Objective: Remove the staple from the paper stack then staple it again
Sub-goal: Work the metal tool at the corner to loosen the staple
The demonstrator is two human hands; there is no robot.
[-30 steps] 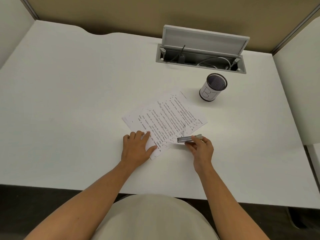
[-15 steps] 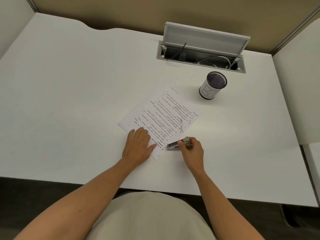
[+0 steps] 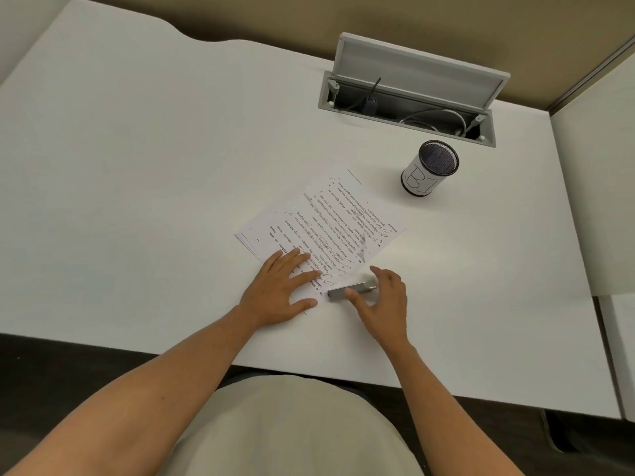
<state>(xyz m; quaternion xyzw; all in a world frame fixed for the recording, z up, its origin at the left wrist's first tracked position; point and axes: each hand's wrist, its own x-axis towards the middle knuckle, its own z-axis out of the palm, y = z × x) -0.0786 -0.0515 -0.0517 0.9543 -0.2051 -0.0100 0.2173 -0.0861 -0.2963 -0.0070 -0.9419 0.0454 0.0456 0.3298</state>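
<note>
Fingers [image 3: 292,261] of the left hand [image 3: 276,292] lie spread and flat on the near corner of a paper stack [image 3: 321,228], gripping nothing, the palm pinning the sheets to the white desk [image 3: 137,166]. The thumb stretches out along the stack's near edge.

The desk fills most of the view, with pale partition panels on both sides. At its far edge a cable hatch [image 3: 409,97] stands with its lid tipped up, and wires show in the trough below.

The paper stack lies at an angle in the middle of the desk, printed text and pen marks on the top sheet. Several sheet edges fan out slightly at its left corner.

A mesh pen cup [image 3: 429,171] with a white label stands upright between the hatch and the paper, apart from both.

The right hand [image 3: 383,300] rests just beside the stack's near right edge, its fingers curled loosely around a small grey stapler [image 3: 348,290]. The thumb touches the stapler's near side and the fingertips reach over its far end. The stapler lies level on the desk, its left end just beside the paper's edge and near the left thumb tip. Whether that end touches the sheets cannot be told.
</note>
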